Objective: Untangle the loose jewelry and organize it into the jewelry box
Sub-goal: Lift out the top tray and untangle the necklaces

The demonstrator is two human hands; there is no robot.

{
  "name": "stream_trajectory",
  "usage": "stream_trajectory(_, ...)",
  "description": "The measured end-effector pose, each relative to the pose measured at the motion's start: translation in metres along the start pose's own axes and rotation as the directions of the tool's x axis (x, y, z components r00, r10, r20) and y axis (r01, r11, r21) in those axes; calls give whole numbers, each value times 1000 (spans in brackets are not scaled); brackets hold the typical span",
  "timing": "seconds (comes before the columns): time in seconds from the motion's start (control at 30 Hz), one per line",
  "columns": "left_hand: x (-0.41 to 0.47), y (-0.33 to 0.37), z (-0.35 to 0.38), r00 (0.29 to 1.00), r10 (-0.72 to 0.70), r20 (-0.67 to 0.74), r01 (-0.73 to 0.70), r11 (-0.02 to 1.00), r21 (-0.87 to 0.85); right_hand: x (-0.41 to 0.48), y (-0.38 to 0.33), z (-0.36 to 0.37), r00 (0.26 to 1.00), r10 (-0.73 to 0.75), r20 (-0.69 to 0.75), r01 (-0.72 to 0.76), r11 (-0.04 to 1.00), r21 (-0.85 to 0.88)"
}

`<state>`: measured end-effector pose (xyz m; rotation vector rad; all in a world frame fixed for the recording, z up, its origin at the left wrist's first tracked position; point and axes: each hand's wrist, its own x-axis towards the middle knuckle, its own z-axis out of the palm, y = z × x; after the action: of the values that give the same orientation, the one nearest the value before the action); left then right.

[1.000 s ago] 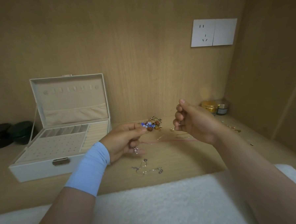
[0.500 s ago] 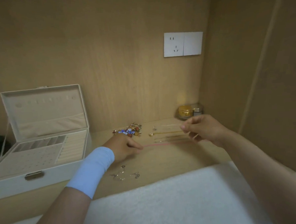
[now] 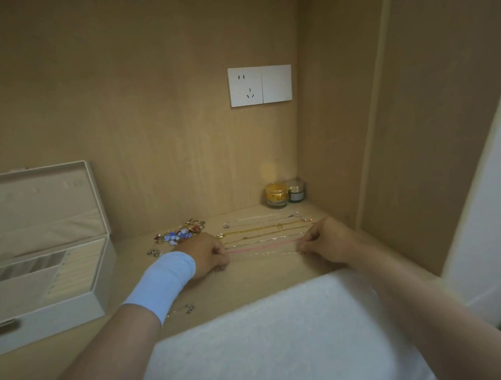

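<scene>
On the worktop (image 3: pixel 276 271) (head view), my left hand (image 3: pixel 210 254) and my right hand (image 3: pixel 326 242) each pinch one end of the pink cord (image 3: pixel 264 246). It is drawn straight between them, at or just above the surface (I cannot tell which). Its long axis runs left to right, parallel to the straightened chains (image 3: pixel 263 228) just behind it. Step in hand, as I judge it: laying out one untangled piece. The next move calls for letting go of both ends without dragging the cord, then returning to the tangled pile (image 3: pixel 182 232) behind my left hand. The jewelry box (image 3: pixel 61 310) stands open at far left.
</scene>
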<state>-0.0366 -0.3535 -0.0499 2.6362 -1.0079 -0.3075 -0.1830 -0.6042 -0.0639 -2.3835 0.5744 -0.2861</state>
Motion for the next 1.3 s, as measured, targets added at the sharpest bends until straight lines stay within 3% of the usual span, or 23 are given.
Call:
stream_trajectory(0.33, -8, 1, 8, 987, -5, -162, 50, 961, 270, 7, 1, 11, 995, -28, -94, -5, 941, -338)
stream_trajectory(0.43, -8, -1, 11, 975, 66, -215, -17, 975, 222, 8, 2, 17, 993, -91, -80, 53, 918, -392)
stream_trajectory(0.57, -11, 0, 18, 976, 142, -168, -109, 976, 187, 10, 0, 25, 979, -193, 61, 201, 892, -404)
stream_trajectory(0.63, -13, -1, 18, 975, 143, -169, -115, 979, 168, 10, -1, 23, 981, -161, 109, 192, 882, -431)
stream_trajectory(0.77, -25, -14, 6, 974, 116, -196, -103, 992, 75, 10, -8, 22, 986, -162, 49, 167, 882, -441)
stream_trajectory(0.87, -42, -28, -9, 979, 56, -197, -50, 998, 37, 2, -35, 31, 961, -265, 75, 273, 876, -398)
stream_trajectory(1.03, -72, -54, -23, 993, -16, -119, 20, 999, 39, -17, -105, 62, 861, -454, 229, 489, 863, -126)
stream_trajectory(1.3, -100, -76, -18, 991, -53, -124, 64, 994, 86, -17, -158, 114, 745, -515, 423, 546, 836, 56)
